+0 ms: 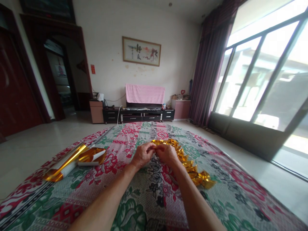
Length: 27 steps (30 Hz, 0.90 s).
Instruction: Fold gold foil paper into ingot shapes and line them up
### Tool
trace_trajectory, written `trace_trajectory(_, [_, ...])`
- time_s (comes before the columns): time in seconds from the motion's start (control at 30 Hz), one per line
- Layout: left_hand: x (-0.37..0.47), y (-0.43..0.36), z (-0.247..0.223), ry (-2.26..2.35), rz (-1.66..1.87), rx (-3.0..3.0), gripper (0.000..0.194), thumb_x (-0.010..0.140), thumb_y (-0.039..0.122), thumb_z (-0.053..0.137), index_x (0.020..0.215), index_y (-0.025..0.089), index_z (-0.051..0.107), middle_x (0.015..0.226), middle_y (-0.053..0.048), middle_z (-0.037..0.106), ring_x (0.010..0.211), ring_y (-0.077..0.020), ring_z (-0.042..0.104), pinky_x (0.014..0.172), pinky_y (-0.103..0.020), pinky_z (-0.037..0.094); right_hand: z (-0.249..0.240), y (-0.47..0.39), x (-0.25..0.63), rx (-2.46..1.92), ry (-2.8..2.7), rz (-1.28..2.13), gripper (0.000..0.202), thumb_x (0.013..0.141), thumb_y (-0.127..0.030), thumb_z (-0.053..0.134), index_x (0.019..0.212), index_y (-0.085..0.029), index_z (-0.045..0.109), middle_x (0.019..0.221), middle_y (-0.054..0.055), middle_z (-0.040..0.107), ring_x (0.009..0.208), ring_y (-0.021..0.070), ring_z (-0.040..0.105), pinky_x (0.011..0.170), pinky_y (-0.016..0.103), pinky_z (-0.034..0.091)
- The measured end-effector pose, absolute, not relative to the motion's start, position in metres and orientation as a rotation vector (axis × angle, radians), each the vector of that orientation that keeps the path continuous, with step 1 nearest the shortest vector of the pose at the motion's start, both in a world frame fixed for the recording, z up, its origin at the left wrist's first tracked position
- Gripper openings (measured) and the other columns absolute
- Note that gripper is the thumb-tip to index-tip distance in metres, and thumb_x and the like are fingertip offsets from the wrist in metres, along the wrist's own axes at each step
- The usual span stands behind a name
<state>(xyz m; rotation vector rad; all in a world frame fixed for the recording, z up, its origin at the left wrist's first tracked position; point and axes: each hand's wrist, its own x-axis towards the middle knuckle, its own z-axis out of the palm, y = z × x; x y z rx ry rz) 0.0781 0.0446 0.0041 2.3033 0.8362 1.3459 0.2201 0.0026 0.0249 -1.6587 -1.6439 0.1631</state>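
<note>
My left hand (143,155) and my right hand (167,153) meet over the middle of a flowered cloth (134,205). Their fingertips are pinched together, thumbs and forefingers close or touching. The left end of a gold foil garland (185,158) lies right at the fingertips. From there the shiny, crinkled strip curves behind my right hand and down to the right, ending in a loose gold piece. What exactly sits between the fingers is too small and covered to make out clearly, though gold shows just behind them.
At the left of the cloth lie a roll of gold foil (66,163) and a partly curled gold sheet (92,156) with white backing. Beyond the cloth stands a low black cabinet (141,117) under a pink towel (145,93). Large windows (262,73) line the right side.
</note>
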Motion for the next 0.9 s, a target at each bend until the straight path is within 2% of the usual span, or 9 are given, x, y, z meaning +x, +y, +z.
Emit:
trace_trajectory(0.1, [0.078,0.043,0.004,0.928,1.376,2.179,0.021,0.072,0.014,0.050,0.091,0.016,0.059,0.081,-0.003,0.066,0.072,-0.0123,0.062,0.066,-0.021,0.049,0.026,0.004,0.221,-1.670,-1.466,0.271,0.023,0.067,-0.026,0.051,0.077,-0.022,0.071,0.061,-0.003,0.066,0.059,0.0118,0.059,0.053,0.017,0.040])
trace_trajectory(0.3, [0.077,0.032,0.011,0.933,1.360,2.289,0.008,0.071,0.020,0.053,0.075,0.016,0.057,0.070,-0.001,0.062,0.064,-0.0120,0.058,0.061,-0.021,0.046,0.027,0.007,0.220,-1.545,-1.124,0.497,0.023,0.063,-0.026,0.048,0.067,-0.014,0.067,0.044,-0.004,0.054,0.038,0.0074,0.046,0.039,0.016,0.032])
trace_trajectory(0.53, [0.081,0.031,0.009,1.028,1.297,2.271,0.012,0.071,0.027,0.056,0.075,0.016,0.059,0.065,-0.001,0.063,0.059,-0.0113,0.058,0.056,-0.019,0.042,0.023,0.011,0.213,-1.471,-1.001,0.568,0.020,0.062,-0.027,0.048,0.059,-0.013,0.062,0.040,-0.004,0.048,0.034,0.0059,0.039,0.034,0.016,0.026])
trace_trajectory(0.63, [0.082,0.036,0.005,1.073,1.322,2.165,0.015,0.072,0.029,0.055,0.080,0.017,0.059,0.065,0.000,0.064,0.059,-0.0115,0.060,0.055,-0.018,0.043,0.020,0.013,0.209,-1.452,-0.999,0.589,0.021,0.062,-0.029,0.049,0.060,-0.012,0.062,0.041,-0.004,0.049,0.035,0.0060,0.038,0.034,0.017,0.026])
trace_trajectory(0.77, [0.084,0.041,0.002,1.030,1.352,2.032,0.019,0.074,0.028,0.052,0.088,0.017,0.058,0.075,-0.002,0.068,0.062,-0.0120,0.064,0.055,-0.019,0.047,0.018,0.012,0.204,-1.464,-1.036,0.582,0.025,0.064,-0.031,0.048,0.064,-0.012,0.064,0.044,-0.002,0.053,0.036,0.0075,0.042,0.036,0.018,0.029])
trace_trajectory(0.9, [0.083,0.043,0.006,1.028,1.353,1.951,0.021,0.076,0.026,0.048,0.088,0.015,0.060,0.073,-0.004,0.068,0.056,-0.0123,0.064,0.052,-0.019,0.048,0.022,0.009,0.202,-1.516,-1.150,0.527,0.030,0.067,-0.030,0.049,0.084,-0.014,0.067,0.055,0.000,0.062,0.044,0.0101,0.052,0.042,0.018,0.035])
